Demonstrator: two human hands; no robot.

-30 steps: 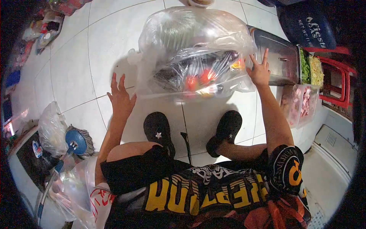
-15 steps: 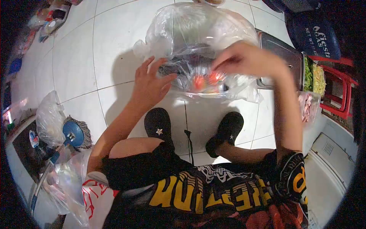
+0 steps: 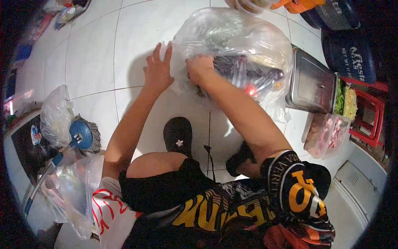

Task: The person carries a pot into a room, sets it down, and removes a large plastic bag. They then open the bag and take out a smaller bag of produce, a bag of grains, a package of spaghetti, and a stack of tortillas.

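A large clear plastic bag (image 3: 236, 31) sits on the tiled floor in front of me, bulging with contents. Through its film show something green, dark purple produce (image 3: 271, 74) and a bright red, round item (image 3: 250, 90). My right hand (image 3: 200, 69) reaches across to the bag's left part, its fingers curled into the plastic. Just left of the bag, my left hand (image 3: 158, 74) has its fingers spread, with the fingertips close to the bag's edge and nothing in its grasp.
Right of the bag stands a lidded metal container (image 3: 313, 85), near cut greens (image 3: 340, 97) and a clear tub of meat (image 3: 327, 135). A red stool (image 3: 369, 112) is beyond. A mop (image 3: 83, 135) and plastic bags (image 3: 58, 116) lie at left.
My right hand has swept left from the bag's right side to its left part. My left hand has shifted slightly up, fingers spreading. The view has shifted, and the bag's plastic now covers more of the contents.
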